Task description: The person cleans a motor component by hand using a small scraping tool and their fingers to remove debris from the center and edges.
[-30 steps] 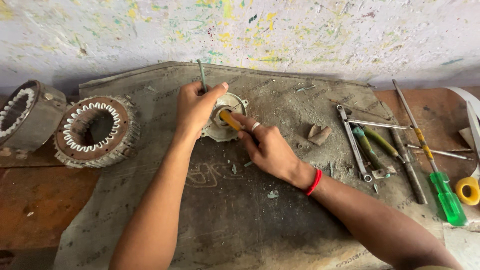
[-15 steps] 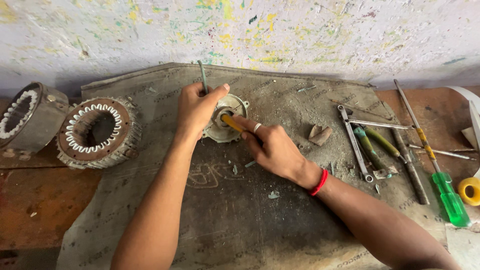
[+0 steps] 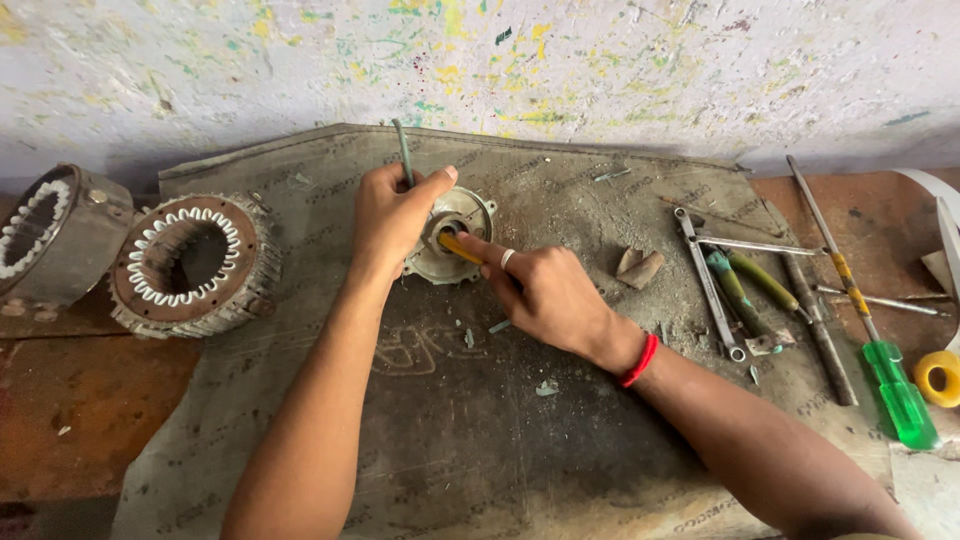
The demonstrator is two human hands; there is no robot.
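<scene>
A round grey metal motor end cover (image 3: 468, 222) lies on a grey mat (image 3: 480, 430) in the head view. My left hand (image 3: 390, 212) rests on its left rim and grips a thin green-grey rod (image 3: 402, 150) that stands up from it. My right hand (image 3: 545, 292), with a ring and a red wrist band, holds a small yellow-handled tool (image 3: 458, 247) whose tip points into the cover's centre hole.
Two wound motor stators (image 3: 192, 262) (image 3: 45, 238) sit at the left. At the right lie spanners (image 3: 705, 275), a green-handled screwdriver (image 3: 895, 390), other screwdrivers (image 3: 760, 282) and a yellow tape roll (image 3: 938, 378). A small wooden block (image 3: 640, 267) lies by my right hand. A paint-speckled wall is behind.
Both hands stay on the end cover; the view has shifted only slightly and the yellow tool remains at the centre hole.
</scene>
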